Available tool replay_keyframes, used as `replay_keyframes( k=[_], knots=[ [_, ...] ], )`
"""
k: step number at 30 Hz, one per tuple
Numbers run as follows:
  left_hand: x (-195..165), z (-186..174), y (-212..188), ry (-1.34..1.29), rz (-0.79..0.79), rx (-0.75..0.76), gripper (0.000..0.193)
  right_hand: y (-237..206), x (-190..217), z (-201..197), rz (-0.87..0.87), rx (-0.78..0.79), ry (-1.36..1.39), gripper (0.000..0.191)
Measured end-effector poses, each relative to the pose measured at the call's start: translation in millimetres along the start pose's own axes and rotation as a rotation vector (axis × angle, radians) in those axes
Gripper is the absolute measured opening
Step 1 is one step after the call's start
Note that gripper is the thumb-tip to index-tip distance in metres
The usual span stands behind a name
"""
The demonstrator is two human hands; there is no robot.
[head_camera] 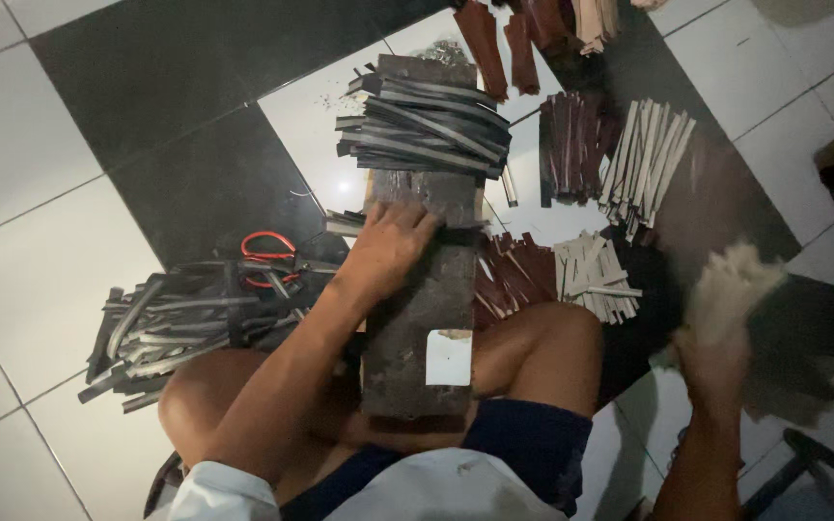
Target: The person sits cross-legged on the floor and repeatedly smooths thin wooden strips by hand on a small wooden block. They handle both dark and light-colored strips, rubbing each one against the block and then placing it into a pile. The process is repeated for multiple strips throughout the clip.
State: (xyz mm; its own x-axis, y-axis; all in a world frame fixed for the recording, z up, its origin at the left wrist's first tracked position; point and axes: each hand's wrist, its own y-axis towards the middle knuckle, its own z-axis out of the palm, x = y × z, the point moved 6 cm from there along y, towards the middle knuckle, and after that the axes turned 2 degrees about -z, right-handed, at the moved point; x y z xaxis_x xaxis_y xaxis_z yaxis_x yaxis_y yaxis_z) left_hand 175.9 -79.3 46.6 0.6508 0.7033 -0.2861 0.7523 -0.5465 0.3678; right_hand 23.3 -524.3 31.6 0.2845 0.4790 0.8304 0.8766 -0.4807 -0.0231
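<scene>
**Pressing a strip flat on a dark board, cloth raised at the right**

Sitting on a tiled floor (pixel 41 145) of white and black squares, a person is seen from above with a long dark board (pixel 417 328) laid between the bare knees and running toward 12 o'clock. The left hand (pixel 390 246) is laid palm-down on the board near its middle, fingers spread over a dark strip (pixel 456 234) that lies across the board; the grip is flat and pressing, not clenched around anything. At the far end of the board, at 12 o'clock from that hand, a stack of grey strips (pixel 427 125) is piled crosswise.

The right hand (pixel 716 362) is held up at 3 o'clock, well apart from the board, and is blurred; its grip is closed on a pale wad of cloth (pixel 736 285).

At 9 o'clock from the board, a loose heap of dark grey strips (pixel 185 318) is spread on the floor, with red-handled scissors (pixel 267 253) lying at its upper edge. At 2 o'clock, bundles of maroon strips (pixel 571 145) and pale strips (pixel 649 159) are laid side by side, and nearer the right knee more maroon pieces (pixel 514 275) and pale pieces (pixel 596 275) are scattered. A white label (pixel 449 357) is stuck on the board's near end.
</scene>
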Motion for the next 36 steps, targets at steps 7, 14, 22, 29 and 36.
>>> replay_keyframes(
  k=[7, 14, 22, 29, 36],
  knots=[
    [30, -51, 18, -0.101, -0.058, -0.068, 0.032, 36, 170, 98, 0.091, 0.214, -0.408, 0.064],
    [70, -44, 127, -0.09, 0.088, -0.108, 0.024, 20, 223, 140, -0.268, 0.231, -0.321, 0.067],
    [123, -51, 113, -0.331, -0.134, -0.163, 0.033, 28, 235, 222, -0.575, 0.565, -0.701, 0.054],
    [123, -77, 31, -0.534, -0.326, -0.151, 0.033, 29, 261, 287, -0.841, 0.619, -0.681, 0.068],
    [59, -55, -10, -0.266, -0.158, -0.143, 0.052, 19, 256, 277, -0.949, 0.555, -0.641, 0.079]
  ],
)
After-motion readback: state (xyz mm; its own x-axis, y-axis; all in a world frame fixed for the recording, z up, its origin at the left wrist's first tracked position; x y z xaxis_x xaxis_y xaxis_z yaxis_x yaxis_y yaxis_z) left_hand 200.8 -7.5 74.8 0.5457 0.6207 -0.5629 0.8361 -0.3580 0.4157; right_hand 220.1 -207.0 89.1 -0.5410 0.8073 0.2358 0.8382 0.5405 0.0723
